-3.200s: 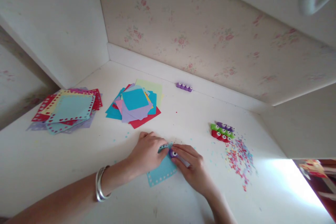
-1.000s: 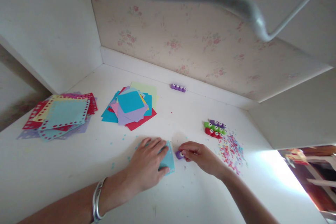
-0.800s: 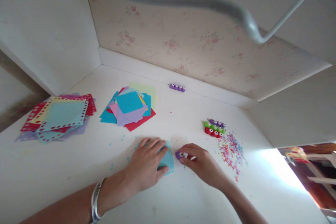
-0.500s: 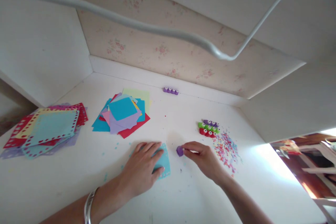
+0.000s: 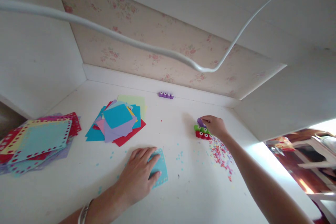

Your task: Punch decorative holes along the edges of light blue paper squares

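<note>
My left hand [image 5: 138, 176] lies flat, fingers spread, on a light blue paper square [image 5: 160, 173] whose edges are punched with small holes. My right hand [image 5: 215, 126] reaches far to the right and pinches a small purple punch [image 5: 201, 123] at the cluster of green and red punches [image 5: 201, 132]. The punch sits at the cluster's top edge; I cannot tell whether it rests on the table.
A pile of plain coloured squares [image 5: 118, 120] lies at the middle left. A pile of hole-edged squares [image 5: 39, 140] lies at the far left. A purple row of punches [image 5: 166, 95] sits by the back wall. Paper confetti [image 5: 222, 155] litters the right. A white cable [image 5: 131, 43] hangs overhead.
My right hand has carried the purple punch from beside the blue square over to the cluster of punches on the right. My left hand stays flat on the square.
</note>
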Available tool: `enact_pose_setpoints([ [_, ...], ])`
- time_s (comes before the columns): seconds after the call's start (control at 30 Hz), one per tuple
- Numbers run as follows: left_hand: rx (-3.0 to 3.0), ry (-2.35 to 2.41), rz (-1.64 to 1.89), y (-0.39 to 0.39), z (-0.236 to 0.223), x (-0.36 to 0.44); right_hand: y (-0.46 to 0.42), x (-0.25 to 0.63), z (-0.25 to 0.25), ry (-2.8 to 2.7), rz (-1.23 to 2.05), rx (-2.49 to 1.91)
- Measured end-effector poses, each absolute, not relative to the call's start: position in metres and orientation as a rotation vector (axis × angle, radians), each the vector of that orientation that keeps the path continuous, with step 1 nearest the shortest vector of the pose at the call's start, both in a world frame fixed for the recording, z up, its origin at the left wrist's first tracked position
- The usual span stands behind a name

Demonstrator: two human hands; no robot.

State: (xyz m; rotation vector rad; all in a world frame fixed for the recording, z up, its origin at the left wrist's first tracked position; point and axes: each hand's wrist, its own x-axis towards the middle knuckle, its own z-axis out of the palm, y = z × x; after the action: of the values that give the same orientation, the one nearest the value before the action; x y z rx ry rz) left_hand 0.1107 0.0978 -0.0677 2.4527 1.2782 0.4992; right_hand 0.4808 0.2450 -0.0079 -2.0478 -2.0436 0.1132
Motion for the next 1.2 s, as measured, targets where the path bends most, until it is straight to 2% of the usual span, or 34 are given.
enact_pose_setpoints([
  [0.5,2.221,1.348,0.767,0.113,-0.067,0.107,0.261,0.484,-0.032,-2.353,0.049,-2.097],
  [0.8,2.283,1.444,0.665,0.109,-0.058,0.108,0.273,0.452,-0.015,-2.273,0.016,-2.078],
  [1.2,2.293,1.459,0.603,0.107,-0.066,0.110,0.353,0.366,-0.042,-2.305,0.170,-1.989],
])
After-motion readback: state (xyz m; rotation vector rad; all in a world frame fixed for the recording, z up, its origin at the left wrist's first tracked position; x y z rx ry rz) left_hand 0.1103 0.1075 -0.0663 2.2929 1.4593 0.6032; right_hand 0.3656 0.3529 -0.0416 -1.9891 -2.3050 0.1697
